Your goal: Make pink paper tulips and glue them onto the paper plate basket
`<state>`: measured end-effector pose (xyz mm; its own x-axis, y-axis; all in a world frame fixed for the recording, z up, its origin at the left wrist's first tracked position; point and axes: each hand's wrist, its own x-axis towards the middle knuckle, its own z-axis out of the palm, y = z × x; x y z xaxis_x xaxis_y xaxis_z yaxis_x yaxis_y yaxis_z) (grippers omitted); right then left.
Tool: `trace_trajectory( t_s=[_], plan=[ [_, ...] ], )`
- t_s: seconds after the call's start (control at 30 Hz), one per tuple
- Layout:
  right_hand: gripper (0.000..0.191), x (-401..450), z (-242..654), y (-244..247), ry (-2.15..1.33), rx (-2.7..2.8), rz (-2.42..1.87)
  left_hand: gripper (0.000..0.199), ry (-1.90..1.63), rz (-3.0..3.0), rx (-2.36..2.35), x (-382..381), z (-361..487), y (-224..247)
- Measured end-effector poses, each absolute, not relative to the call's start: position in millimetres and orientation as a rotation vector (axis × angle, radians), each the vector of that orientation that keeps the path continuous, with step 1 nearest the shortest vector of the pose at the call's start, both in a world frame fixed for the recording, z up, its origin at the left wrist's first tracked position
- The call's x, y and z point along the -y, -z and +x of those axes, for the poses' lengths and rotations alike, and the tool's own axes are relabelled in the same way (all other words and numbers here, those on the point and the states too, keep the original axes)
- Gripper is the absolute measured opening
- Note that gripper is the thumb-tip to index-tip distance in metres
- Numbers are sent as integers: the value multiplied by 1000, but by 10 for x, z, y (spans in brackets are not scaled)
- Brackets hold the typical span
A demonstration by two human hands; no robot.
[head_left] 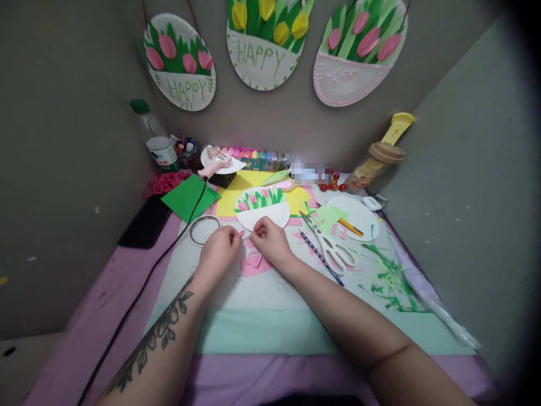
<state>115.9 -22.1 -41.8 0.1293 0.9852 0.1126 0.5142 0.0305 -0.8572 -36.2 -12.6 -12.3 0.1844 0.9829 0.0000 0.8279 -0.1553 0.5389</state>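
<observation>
White paper-plate tulip basket, long axis crosswise, lies just beyond the left hand and nearer right hand; left pinches pink paper, right's grasp unclear.

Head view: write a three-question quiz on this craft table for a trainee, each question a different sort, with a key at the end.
1. Open: what striped object lies beside the scissors?
2. True or false: all three hanging plates carry yellow tulips.
3. Multiple choice: the left hand and right hand are near a white decorated piece. What colour are its flowers? A yellow, B pink, C blue.

Key: 1, a blue striped pencil; 2, false, only the middle plate does; 3, B.
</observation>
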Motion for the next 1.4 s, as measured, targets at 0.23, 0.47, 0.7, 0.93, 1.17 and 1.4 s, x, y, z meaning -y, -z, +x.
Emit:
trace_trajectory(
  t_s=[0.23,0.47,0.7,0.93,1.17,1.4],
  plan=[
    [9,223,1152,389,-545,1677,-1603,19,-595,1751,-1485,88,-363,121],
    [13,253,1245,311,-1153,1406,-1209,19,-618,1709,-1299,149,-343,14],
    [7,312,1227,235,-1164,1320,-1178,22,-679,1567,-1256,168,-286,-45],
    [13,365,1322,127,-1134,1511,-1159,17,-673,1348,-1204,183,-327,-90],
    [8,312,1397,144,-1114,1523,-1111,16,-644,1277,-1175,203,-301,-120],
    [9,306,1424,112,-1022,1557,-1034,16,-671,1234,-1136,216,-291,-131]
  ],
)
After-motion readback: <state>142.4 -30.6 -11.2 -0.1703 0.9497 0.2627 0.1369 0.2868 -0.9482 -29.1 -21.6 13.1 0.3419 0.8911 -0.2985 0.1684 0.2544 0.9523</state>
